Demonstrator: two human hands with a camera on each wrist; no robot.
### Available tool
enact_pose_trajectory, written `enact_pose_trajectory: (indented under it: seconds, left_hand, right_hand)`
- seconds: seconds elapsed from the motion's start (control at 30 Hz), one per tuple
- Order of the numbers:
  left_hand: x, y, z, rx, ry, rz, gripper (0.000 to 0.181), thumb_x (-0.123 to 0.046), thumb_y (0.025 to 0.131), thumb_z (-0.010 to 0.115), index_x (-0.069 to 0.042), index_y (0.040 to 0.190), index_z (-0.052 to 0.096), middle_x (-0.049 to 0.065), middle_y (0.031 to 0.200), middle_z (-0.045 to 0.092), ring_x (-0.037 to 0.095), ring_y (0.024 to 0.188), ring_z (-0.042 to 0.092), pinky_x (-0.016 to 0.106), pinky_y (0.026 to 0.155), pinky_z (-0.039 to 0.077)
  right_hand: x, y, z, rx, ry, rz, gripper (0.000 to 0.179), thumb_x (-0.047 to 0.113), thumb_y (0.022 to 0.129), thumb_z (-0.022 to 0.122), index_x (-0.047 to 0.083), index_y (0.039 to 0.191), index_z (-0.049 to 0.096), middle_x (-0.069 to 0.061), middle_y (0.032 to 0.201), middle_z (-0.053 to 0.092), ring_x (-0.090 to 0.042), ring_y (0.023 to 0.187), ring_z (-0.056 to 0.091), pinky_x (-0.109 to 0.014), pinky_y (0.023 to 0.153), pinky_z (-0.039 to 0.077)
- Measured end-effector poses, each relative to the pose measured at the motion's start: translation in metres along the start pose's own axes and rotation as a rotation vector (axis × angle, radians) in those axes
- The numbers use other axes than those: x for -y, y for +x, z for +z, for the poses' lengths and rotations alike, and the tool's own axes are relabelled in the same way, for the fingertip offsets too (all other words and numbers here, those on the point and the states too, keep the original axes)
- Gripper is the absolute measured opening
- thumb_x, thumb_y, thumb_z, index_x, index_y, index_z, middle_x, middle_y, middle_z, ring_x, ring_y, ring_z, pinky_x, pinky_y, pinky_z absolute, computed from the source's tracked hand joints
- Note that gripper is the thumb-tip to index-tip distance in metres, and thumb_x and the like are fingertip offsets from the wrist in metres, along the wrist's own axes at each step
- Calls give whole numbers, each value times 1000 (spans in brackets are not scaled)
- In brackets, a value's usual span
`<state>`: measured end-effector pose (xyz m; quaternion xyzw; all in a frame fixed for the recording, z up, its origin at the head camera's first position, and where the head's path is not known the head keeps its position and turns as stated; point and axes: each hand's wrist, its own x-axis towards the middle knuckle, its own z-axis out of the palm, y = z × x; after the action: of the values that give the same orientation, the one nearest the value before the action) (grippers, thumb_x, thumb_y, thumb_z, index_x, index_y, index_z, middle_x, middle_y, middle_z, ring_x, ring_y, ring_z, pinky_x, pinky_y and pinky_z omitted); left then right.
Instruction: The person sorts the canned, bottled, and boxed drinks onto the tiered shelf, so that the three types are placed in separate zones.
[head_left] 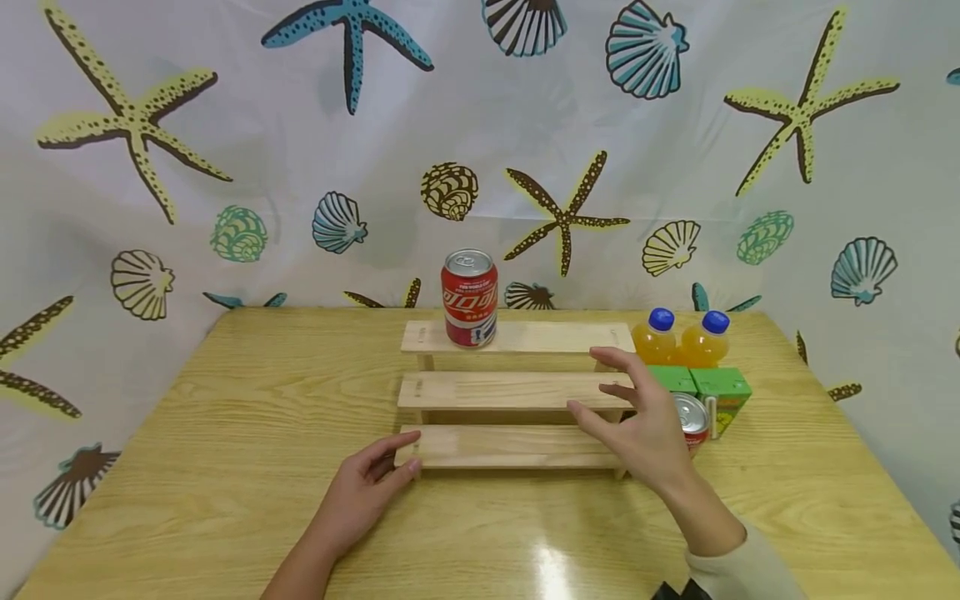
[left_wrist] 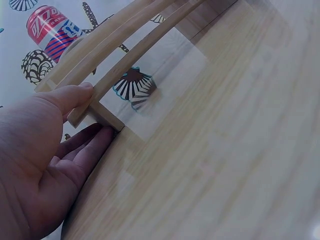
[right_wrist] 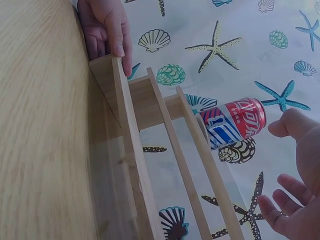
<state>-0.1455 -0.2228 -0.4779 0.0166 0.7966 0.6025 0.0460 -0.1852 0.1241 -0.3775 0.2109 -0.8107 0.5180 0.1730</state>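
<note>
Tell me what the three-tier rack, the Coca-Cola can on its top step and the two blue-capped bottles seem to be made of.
Three-tier rack: wood, seemingly unpainted; pale grain runs along its steps. Coca-Cola can: probably aluminum, glossy printed sides; its lid shows silvery metal. Blue-capped bottles: likely clear, shiny plastic, since orange shows through; glass isn't ruled out.
</note>
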Motion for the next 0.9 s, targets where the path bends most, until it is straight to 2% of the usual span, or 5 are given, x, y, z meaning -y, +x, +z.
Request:
enact_pose_trajectory:
  seconds: [0.13,0.3,0.63,0.77,0.9]
  left_hand:
    - [0,0,0,-1,14,12,50,-41,93,70,-23,138,60,10,155,43,27,147,35,41,117,33]
    - [-2,0,1,-15,25,23,48,-38,93,70,-22,138,60,11,153,46,27,146,37,40,117,33]
    - [0,0,2,-1,1,11,50,-40,93,70,-22,139,59,9,154,44,26,147,35,38,117,32]
    - [0,0,2,1,0,9,51,-40,93,70,-22,139,59,9,155,44,26,147,34,38,118,31]
    - [-1,0,1,5,2,7,51,-40,93,70,-22,139,59,9,155,44,26,148,33,38,118,31]
  right_hand:
    - [-3,-4,-5,-11,-16,-39,61,4,78,85,6,132,58,-5,134,61,-10,117,57,-19,93,56]
    - [-2,-6,-11,-15,-39,-94,60,3,78,85,11,132,59,-4,133,62,-9,118,57,-22,92,57]
    - [-1,-10,-20,1,-101,-96,62,4,77,86,9,132,58,-3,134,62,-11,118,58,-28,90,60]
    - [-1,-12,-23,-4,-122,-90,63,4,76,86,8,132,59,-3,134,62,-19,116,61,-27,88,60]
    - [-1,-13,-26,-16,-121,-96,63,2,75,87,8,131,60,-3,133,63,-16,116,60,-21,88,59]
